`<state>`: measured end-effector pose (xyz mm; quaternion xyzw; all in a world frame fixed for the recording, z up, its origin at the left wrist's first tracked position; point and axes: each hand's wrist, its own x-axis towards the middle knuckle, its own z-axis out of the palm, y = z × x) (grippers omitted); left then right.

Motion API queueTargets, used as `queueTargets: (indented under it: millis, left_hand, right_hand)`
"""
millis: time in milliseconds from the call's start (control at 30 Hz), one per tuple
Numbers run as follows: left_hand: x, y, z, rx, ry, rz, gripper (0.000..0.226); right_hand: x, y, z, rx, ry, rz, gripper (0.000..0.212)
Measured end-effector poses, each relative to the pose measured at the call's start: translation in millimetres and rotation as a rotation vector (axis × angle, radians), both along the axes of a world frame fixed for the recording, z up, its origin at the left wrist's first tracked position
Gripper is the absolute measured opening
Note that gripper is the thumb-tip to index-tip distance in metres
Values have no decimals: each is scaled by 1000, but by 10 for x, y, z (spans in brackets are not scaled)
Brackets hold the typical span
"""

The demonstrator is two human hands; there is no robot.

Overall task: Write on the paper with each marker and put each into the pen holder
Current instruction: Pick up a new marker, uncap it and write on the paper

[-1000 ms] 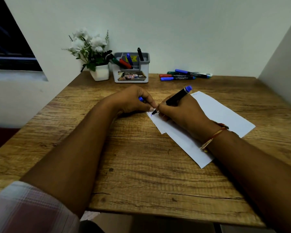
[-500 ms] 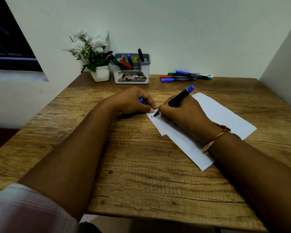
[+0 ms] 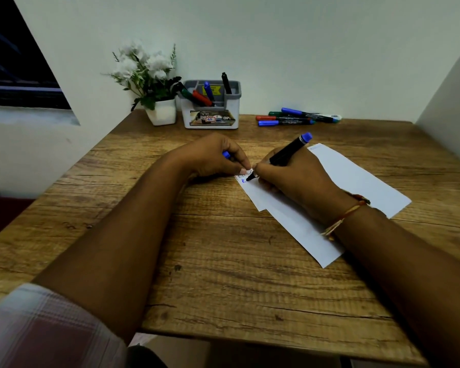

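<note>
My right hand grips a black marker with a blue end, its tip down on the near-left corner of the white paper, where small blue marks show. My left hand curls around a blue cap and its fingertip presses that same paper corner. The grey and white pen holder stands at the back of the table with several markers in it. Several more markers lie in a row to its right.
A white pot of white flowers stands left of the pen holder. The wooden table meets a wall at the back and another on the right. A dark window lies to the far left.
The marker tip has shifted slightly on the paper corner and a small blue mark has grown there. Both hands stay in place.
</note>
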<state>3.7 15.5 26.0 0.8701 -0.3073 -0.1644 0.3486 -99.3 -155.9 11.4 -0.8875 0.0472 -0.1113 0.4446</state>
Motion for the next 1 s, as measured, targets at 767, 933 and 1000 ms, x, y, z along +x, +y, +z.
queueTargets:
  millis: [767,933,1000]
  left_hand:
    - [-2,-6,4,13,7,18,15]
    - [-3,-6,-2,14,2,15,15]
    - [-3,-6,0,15,-4,12,15]
  right_hand:
    - [16,-23,-22,27,-12,-65,21]
    - [21,-16,-11,1,-1,-53,19]
    - [22,-20,-16,1,-6,-59,20]
